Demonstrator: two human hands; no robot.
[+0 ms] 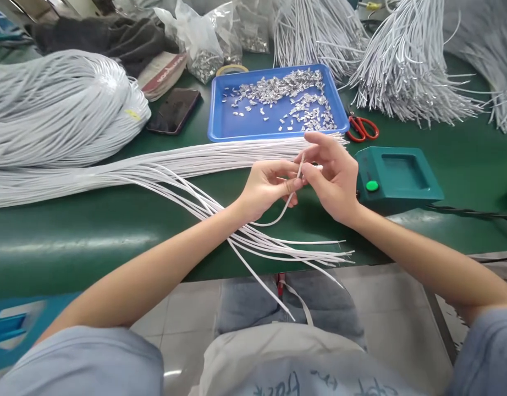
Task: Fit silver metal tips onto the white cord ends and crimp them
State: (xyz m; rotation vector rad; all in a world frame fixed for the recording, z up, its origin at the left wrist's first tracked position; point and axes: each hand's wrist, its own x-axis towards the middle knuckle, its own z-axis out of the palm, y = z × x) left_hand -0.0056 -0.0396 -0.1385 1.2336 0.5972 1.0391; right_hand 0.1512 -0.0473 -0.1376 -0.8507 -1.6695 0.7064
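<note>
A white cable (287, 204) is pinched near its end between the thumb and fingers of my left hand (266, 186). My right hand (335, 175) is beside it, thumb and index finger closed on a small silver metal piece (318, 166) close to the cable. The fingers partly cover the piece, so I cannot tell whether it touches the wire. Under my left forearm, several loose white cables (278, 248) fan out toward the table's front edge. Behind my hands lies a long bundle of white cables (204, 157).
A blue tray (237, 127) holds many small metal pieces. Red-handled scissors (363, 128) and a green device with a lit button (410, 190) stand at right. A phone (174, 111), a coiled cable bundle (51, 110), bags of parts (204, 58) and hanging cable bundles (410, 60) surround them.
</note>
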